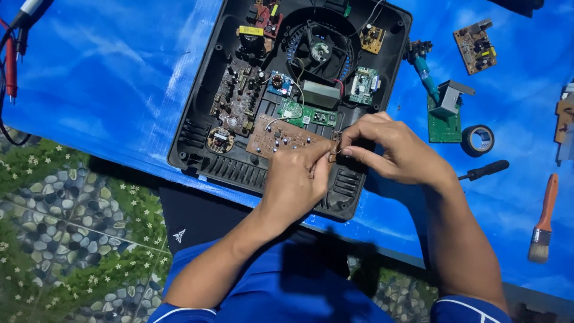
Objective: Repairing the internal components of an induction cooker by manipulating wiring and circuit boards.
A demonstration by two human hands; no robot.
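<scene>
Left hand (296, 182) curled nearly shut, fingertips pinching a small brown component (333, 146) at the near right edge of the open black plastic appliance casing (191, 140). Right hand (391, 149) pinches the same piece from the other side, fingers narrow. Beyond them, a brown rectangular circuit board (281, 136) lies inside the casing on the blue tarp (107, 78).

Both hands' fingers (323, 157) pinched together

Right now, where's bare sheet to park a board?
Widest free patch: blue sheet left of the black casing, bordered by the red probes. Smaller gap between the screwdriver and brush. Crowded upper right: loose boards, tape roll.
</scene>
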